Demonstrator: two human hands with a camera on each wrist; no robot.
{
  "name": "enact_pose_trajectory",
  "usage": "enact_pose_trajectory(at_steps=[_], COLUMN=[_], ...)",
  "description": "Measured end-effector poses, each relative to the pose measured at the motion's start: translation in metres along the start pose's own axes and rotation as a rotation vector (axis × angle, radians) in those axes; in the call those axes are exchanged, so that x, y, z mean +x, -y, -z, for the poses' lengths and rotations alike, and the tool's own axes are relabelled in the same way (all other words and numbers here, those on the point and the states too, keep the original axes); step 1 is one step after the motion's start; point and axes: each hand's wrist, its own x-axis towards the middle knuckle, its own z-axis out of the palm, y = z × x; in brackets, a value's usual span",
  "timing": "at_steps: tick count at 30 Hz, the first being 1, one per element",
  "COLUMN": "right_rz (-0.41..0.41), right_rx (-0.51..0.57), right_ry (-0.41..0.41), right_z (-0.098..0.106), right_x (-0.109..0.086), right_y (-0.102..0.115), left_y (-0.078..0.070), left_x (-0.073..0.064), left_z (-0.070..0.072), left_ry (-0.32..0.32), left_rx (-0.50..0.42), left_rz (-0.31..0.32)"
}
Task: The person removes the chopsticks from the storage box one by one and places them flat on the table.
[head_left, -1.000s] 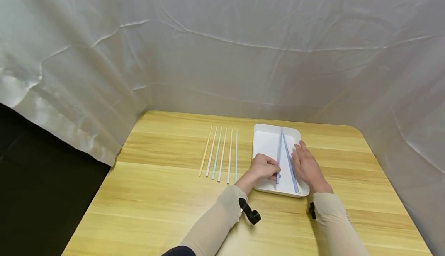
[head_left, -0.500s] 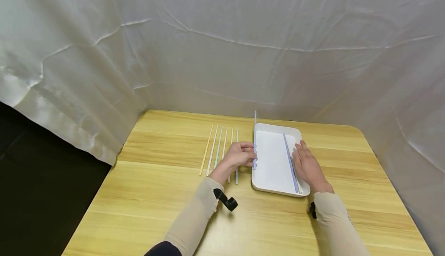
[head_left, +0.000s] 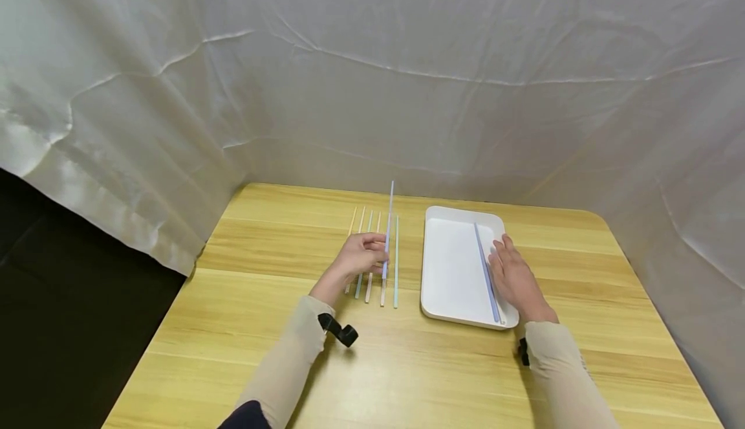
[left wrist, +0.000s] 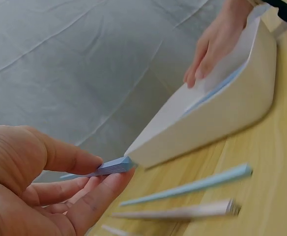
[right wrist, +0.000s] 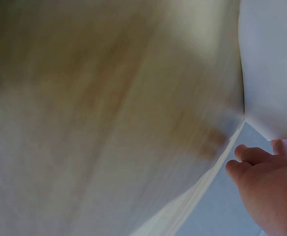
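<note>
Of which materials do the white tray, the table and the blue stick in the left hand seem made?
White tray: probably plastic, smooth, with rounded corners. Table: wood or wood-look laminate, slightly glossy, showing grain and soft glare. Blue stick: perhaps plastic, given its even colour; painted wood is possible.

A Lab-Like Setting Was Suggested

A wood-grain table [head_left: 413,380] was seen at six o'clock, closed in by pale, creased sheeting [head_left: 378,112] hung from ten o'clock through twelve to three. A dark area [head_left: 64,306] was glimpsed at eight o'clock, past the sheeting's edge. Small black devices [head_left: 347,336] were worn at both cuffs [head_left: 546,338]. The type of building could not be told.
</note>
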Motion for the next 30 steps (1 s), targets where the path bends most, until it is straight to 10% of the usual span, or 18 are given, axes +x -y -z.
enact_pose_trajectory(at_steps=[30], right_rz=[0.016], right_rx=[0.009], right_ry=[-0.006], right_z=[0.0], right_x=[-0.001], right_y=[-0.001], left_y=[0.023], left_x=[-0.032], left_z=[0.074], left_ry=[-0.205], left_rx=[0.286], left_rz=[0.106])
